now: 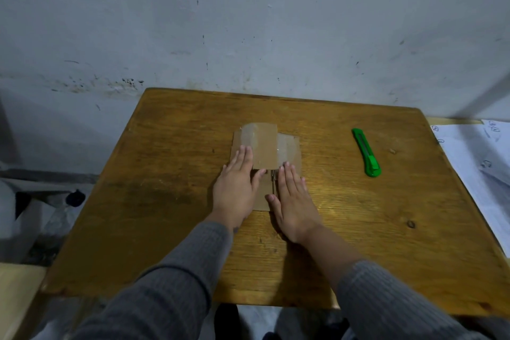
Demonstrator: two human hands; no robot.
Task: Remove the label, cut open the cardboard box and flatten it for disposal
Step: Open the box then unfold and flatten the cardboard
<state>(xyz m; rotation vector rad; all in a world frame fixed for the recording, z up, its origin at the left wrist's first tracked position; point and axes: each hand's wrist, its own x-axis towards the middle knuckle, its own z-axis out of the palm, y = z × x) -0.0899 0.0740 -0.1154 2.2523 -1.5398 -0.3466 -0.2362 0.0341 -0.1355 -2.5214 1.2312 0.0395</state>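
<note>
Fingers (244, 156) straight and close together, left hand (234, 190) and right hand (294, 201) pressing palms-down on flattened cardboard box (266, 150) mid-table (165, 174); green knife (366, 152) well apart, rightward.

Flattened cardboard box (266, 150) occupies table (171, 201) centre, pinned flat under left hand (236, 188) and right hand (294, 200). Green utility knife (366, 152) lies well apart to the right; bare wood between. Papers (480, 163) border right edge; wall (248, 22) closes the far side
</note>
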